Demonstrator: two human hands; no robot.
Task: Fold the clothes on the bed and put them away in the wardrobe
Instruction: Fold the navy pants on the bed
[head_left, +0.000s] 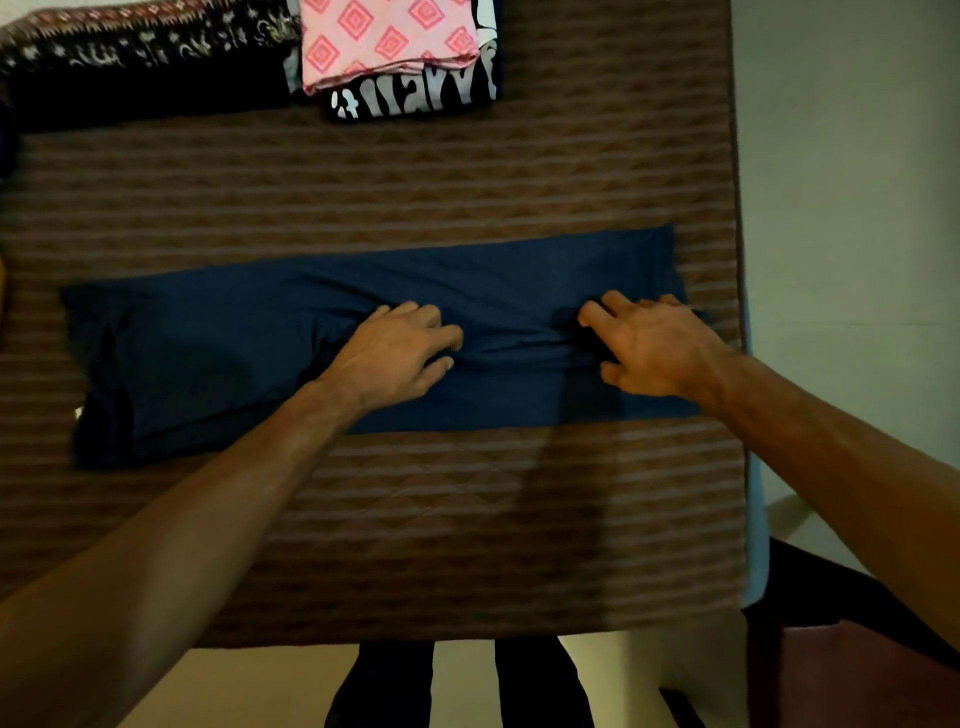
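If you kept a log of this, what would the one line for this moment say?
step: folding | item: navy garment flat on bed | left hand and right hand on it | folded stack at far edge

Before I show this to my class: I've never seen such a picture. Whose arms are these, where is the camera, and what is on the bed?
There is no machine here. A person wears a camera on the head, looking down at their own arms. The left hand and right hand rest on a long navy garment on a striped bed, fingers bunching the cloth a little. Farther away lies a folded pink cloth on a black printed one, beside a dark patterned fabric.
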